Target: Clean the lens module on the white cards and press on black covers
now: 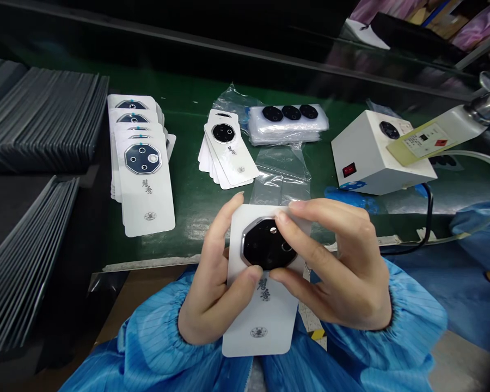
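Note:
I hold a white phone back cover (265, 316) upright in front of me, over my blue sleeves. It carries a black octagonal camera plate (265, 246) near its top. My left hand (210, 283) grips the cover's left edge, thumb on the plate's lower rim. My right hand (338, 261) holds the right side, with its fingers pinching the plate's edge. Both hands are closed on the cover.
On the green bench lie a stack of white covers with fitted camera plates (145, 179), a fanned pile of covers (226, 155), a bagged pack of black plates (288, 122) and a white box with a red switch (375, 155). Dark trays (44, 120) stand at the left.

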Available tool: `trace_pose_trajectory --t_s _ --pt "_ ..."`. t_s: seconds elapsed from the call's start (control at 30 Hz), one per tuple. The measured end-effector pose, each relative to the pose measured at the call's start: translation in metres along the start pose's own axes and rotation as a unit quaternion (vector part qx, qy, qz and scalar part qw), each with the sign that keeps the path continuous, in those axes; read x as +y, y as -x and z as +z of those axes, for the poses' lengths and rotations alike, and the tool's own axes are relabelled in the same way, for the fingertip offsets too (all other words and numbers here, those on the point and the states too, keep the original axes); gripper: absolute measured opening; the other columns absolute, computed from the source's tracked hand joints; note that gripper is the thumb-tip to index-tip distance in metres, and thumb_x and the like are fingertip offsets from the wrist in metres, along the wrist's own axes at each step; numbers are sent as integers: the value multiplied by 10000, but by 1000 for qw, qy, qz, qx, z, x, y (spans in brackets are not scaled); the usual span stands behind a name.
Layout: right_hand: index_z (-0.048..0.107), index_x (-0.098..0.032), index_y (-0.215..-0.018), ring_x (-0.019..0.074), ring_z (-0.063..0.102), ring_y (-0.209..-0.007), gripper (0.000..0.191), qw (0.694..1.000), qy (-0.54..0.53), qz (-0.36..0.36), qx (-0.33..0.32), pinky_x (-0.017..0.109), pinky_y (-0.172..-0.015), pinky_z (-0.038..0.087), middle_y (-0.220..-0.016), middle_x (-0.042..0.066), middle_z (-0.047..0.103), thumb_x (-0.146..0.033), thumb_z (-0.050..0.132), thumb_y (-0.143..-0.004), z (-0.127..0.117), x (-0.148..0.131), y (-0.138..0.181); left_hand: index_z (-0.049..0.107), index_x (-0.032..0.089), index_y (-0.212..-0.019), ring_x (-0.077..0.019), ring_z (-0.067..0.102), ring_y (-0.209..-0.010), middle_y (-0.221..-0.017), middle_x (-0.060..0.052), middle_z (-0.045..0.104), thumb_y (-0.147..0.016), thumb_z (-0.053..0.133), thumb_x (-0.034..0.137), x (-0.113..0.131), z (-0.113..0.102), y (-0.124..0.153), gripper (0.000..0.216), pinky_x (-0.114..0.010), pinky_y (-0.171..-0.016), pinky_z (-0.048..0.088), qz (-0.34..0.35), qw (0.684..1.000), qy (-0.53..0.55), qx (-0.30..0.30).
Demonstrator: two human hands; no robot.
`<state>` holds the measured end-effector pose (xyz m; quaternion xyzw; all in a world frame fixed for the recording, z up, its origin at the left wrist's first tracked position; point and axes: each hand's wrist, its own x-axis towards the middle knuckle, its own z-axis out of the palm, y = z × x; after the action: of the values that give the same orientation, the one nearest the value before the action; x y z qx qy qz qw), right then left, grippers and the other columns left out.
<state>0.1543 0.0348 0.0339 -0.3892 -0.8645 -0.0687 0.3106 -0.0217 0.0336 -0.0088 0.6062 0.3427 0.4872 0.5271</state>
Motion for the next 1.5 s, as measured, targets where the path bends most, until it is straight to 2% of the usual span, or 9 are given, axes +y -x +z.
trace_pose_trajectory --t_s 0.23,0.53,0.67,0.73,0.87,1.07,1.17,1.33,1.5 --pt "568 -56 -1130 263 547 -1081 394 1000 10 5 0 413 -878 509 -1123 154 567 -289 633 -819 -2 0 1 281 428 -1408 -189 595 -1102 -1283 88 570 -877 510 146 1 2 2 643 -274 -868 551 -20 999 50 6" --pt "572 -72 -1127 283 564 -1057 393 1000 14 5 -1 426 -841 523 -1108 160 579 -303 631 -815 -2 1 0 337 409 -1385 -131 590 -1073 -1296 94 561 -868 532 128 0 3 1 619 -199 -914 506 -34 991 133 -3" --pt "569 -87 -1126 266 564 -1064 368 1000 15 7 -8 416 -845 521 -1110 148 579 -305 612 -833 -1 -1 0 331 439 -1347 -84 623 -611 -979 56 690 -894 499 154 8 3 1 561 -174 -547 531 -93 970 221 -31" --pt "579 -84 -1111 260 565 -1057 354 1000 11 8 -2 408 -846 519 -1099 143 581 -302 611 -834 -1 -2 -1 341 429 -1319 -79 590 -515 -854 54 695 -904 482 158 13 4 1 515 -179 -477 496 -122 958 258 -27" --pt "596 -72 -1087 253 569 -1032 321 1000 2 6 7 399 -817 524 -1084 144 582 -273 606 -837 0 -5 -1 392 381 -1246 -118 650 -602 -865 40 700 -912 474 147 16 7 -1 416 -218 -502 528 -119 955 273 6" --pt "596 -78 -1087 251 556 -1033 321 1000 -2 -2 4 404 -801 525 -1105 144 569 -260 620 -823 1 -6 0 402 317 -1185 -145 686 -689 -811 41 693 -912 452 99 7 6 -6 353 -256 -553 572 -66 962 265 3" --pt "596 -76 -1091 258 555 -1036 325 1000 -1 1 1 413 -795 526 -1105 148 570 -257 616 -822 1 -6 0 440 294 -1177 -167 698 -771 -773 36 685 -914 455 119 7 5 -7 317 -254 -583 570 -64 966 250 28" --pt "589 -76 -1101 267 554 -1040 357 1000 -1 3 -8 428 -803 528 -1106 152 567 -292 619 -819 1 -6 0 489 299 -1160 -158 684 -621 -668 51 669 -920 448 205 11 5 -5 261 -234 -466 514 -116 961 244 61" --pt "578 -64 -1109 268 544 -1055 372 1000 -4 0 -13 431 -818 525 -1114 157 556 -296 620 -821 0 -5 1 479 303 -1175 -160 693 -645 -715 40 688 -909 457 203 9 4 -3 285 -247 -505 543 -115 956 266 50"
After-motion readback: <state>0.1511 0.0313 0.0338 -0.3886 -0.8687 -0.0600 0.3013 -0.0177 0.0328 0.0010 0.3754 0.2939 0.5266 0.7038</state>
